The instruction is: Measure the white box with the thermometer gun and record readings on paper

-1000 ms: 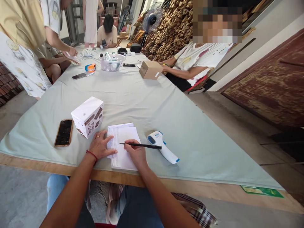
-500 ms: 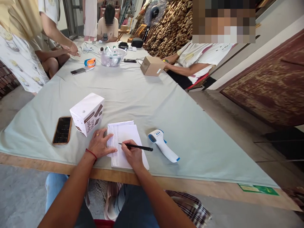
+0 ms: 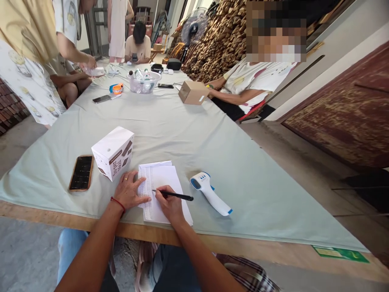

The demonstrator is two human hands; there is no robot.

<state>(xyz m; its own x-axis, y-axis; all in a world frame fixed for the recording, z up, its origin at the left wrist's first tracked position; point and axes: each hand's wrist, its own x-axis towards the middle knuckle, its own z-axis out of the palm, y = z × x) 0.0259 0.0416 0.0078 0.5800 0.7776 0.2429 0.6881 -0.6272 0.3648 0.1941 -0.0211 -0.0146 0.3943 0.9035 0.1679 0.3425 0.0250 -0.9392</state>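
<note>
In the head view, white sheets of paper [image 3: 165, 174] lie near the table's front edge, with rows of small writing down their left side. Spread fingers of my left hand [image 3: 130, 190] rest flat on the left margin of the paper. My right hand [image 3: 170, 205] grips a black pen [image 3: 179, 196], its tip at the writing on the sheet. Right of the paper lies a white and blue infrared thermometer [image 3: 211, 194]. A white box with brown print [image 3: 113, 152] stands just beyond my left hand, and a phone in a brown case [image 3: 81, 173] lies left of it.
Farther along the cloth-covered table [image 3: 170, 125] are a clear basin of bottles [image 3: 142, 83], a cardboard box [image 3: 193, 93], an orange tape roll [image 3: 118, 88] and another phone [image 3: 102, 99]. A person sits at the right, others at the left and far end. Stacked firewood [image 3: 219, 44] rises behind.
The view has tipped up slightly, so things sit lower in the picture. My pen has shifted slightly on the paper. The standing person at the left now handles something clear or pale.
</note>
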